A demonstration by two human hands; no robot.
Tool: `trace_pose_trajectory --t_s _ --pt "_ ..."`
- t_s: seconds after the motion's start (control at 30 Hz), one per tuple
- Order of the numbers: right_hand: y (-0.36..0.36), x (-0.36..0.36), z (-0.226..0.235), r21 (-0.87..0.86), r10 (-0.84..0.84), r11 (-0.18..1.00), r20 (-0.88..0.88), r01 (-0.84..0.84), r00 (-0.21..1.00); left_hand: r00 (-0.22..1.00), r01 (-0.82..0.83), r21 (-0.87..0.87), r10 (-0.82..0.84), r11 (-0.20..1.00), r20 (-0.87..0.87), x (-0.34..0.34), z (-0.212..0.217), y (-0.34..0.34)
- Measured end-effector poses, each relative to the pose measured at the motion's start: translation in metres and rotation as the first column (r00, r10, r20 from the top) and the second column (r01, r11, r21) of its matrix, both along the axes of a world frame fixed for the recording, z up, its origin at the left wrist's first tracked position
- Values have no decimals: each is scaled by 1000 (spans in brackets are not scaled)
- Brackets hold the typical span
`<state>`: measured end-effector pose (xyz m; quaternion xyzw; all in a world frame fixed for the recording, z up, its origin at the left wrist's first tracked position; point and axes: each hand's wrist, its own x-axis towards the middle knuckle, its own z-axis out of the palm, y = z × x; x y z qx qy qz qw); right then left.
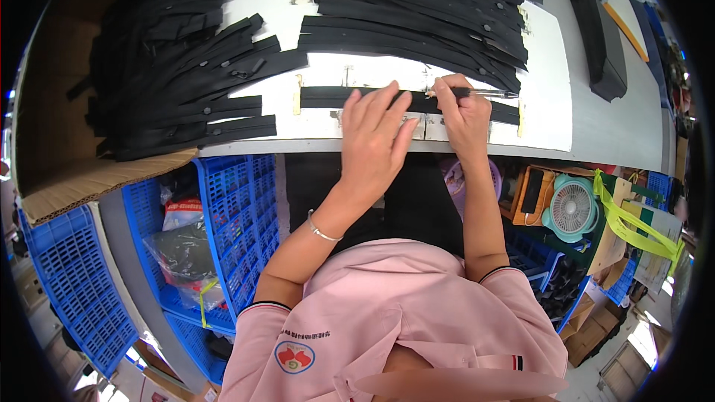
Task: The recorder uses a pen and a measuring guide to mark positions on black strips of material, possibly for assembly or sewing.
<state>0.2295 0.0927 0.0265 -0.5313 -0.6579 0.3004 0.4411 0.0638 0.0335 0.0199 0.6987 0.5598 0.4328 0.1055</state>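
In the head view, the left hand (375, 141) lay with its fingers loosely spread, grasping nothing, their tips on a black strip (426, 103), while the right hand (465, 119) pinched a pen (484, 93) between thumb and fingers above that strip. The strip stretched crosswise on a white board (547, 67), near its front edge, with more black strips (413, 37) lying in rows beyond it.

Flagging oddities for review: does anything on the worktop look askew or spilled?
The left pile of black strips looks askew: ends jut out unevenly at different angles, whereas the middle strips lie nearly parallel. I see no spill.
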Motion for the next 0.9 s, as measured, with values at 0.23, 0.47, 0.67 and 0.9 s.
trace_pose_trajectory --t_s 0.23,0.47,0.67,0.9 --pt "-5 3 5 -75 17 997 -99 -25 995 999 -36 59 35 998 18 14 -7 19" --pt "-1 6 -1 -18 73 997 -74 -75 995 998 -63 70 63 996 7 15 -12 19" --pt "1 11 -12 52 119 992 -41 -117 992 999 -52 58 53 997 -6 18 -9 19" --pt "-13 63 14 -77 -92 995 -331 70 939 996 -72 49 74 996 -46 16 -9 18"
